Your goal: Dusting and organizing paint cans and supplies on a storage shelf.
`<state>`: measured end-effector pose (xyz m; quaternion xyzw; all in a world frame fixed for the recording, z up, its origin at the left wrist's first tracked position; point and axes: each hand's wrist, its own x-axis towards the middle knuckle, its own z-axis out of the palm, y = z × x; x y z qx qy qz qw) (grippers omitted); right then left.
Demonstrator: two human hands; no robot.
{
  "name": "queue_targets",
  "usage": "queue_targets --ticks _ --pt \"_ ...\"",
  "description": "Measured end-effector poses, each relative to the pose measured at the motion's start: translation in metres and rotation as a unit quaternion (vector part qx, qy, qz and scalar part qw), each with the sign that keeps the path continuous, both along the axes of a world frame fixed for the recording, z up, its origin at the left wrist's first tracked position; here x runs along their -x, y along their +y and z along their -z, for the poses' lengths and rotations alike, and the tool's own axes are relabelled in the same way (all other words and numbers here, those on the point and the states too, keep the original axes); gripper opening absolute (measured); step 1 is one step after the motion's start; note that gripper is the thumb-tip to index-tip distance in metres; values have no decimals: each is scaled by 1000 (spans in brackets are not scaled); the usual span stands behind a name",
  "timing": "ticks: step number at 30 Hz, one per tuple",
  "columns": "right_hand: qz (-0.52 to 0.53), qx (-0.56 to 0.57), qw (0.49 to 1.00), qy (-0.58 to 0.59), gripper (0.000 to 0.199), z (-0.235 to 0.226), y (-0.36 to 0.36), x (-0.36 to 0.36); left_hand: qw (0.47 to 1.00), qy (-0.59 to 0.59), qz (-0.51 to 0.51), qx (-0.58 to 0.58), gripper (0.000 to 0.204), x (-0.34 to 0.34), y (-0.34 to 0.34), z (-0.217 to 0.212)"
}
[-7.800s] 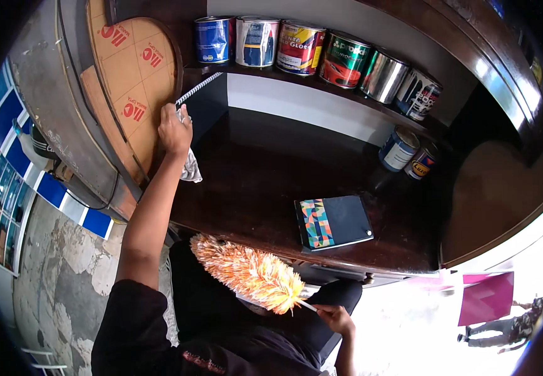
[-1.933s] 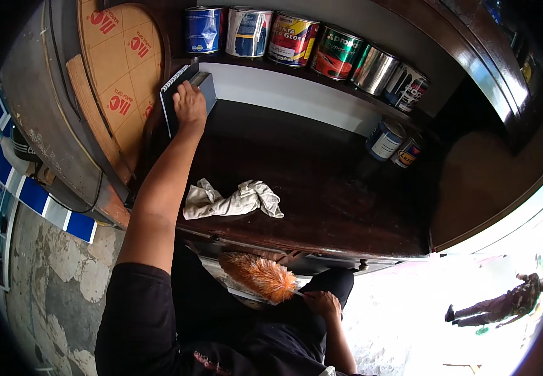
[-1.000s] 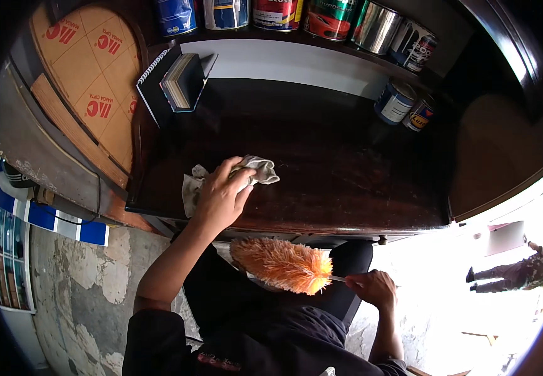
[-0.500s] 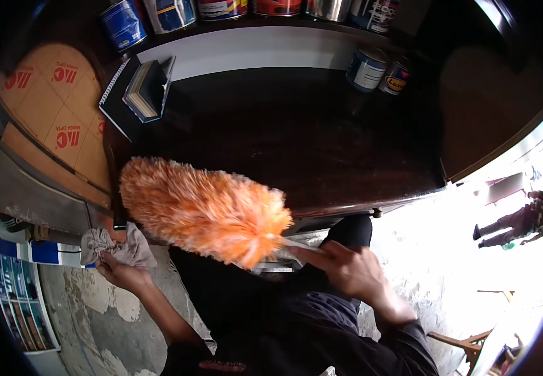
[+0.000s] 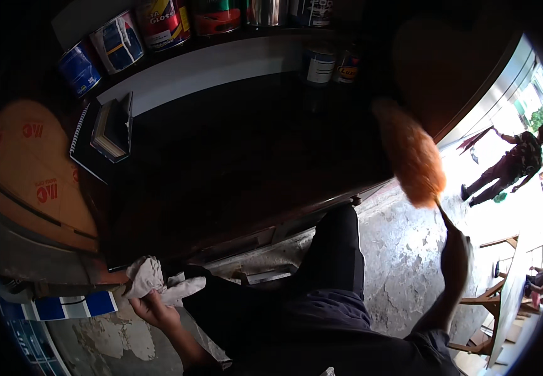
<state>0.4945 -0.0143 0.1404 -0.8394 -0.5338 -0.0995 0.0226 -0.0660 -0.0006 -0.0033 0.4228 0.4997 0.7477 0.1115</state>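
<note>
My right hand (image 5: 454, 254) grips the thin handle of a fluffy orange duster (image 5: 414, 156). The duster's head is tilted up at the right end of a dark, glossy desk (image 5: 240, 163), close to the dark side panel; whether it touches either I cannot tell. At the desk's front left corner, my left hand (image 5: 153, 309) is closed on a crumpled pale cloth (image 5: 158, 279), which hangs over my dark-clothed leg.
Notebooks (image 5: 109, 128) stand at the desk's back left, by a cardboard sheet (image 5: 39, 169). Paint cans (image 5: 163, 26) line the shelf above; two smaller cans (image 5: 319, 66) sit at the back right. A person (image 5: 512, 164) stands outside, beyond a wooden trestle (image 5: 494, 307).
My right hand has swept the duster from the desk's front left to its right end. The left hand, still with the cloth, sits lower and further right in view. The view has turned.
</note>
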Motion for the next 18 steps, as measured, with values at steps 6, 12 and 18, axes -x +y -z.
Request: queue_targets --ticks 6,12,18 --pt "-11 -33 998 61 42 -74 -66 17 990 -7 131 -46 43 -15 52 5" --pt "-67 1 984 164 42 -58 -19 25 988 -19 144 -47 42 -63 113 -33" --pt "-94 -19 989 108 37 -21 47 37 996 45 70 44 48 -20 137 -71"
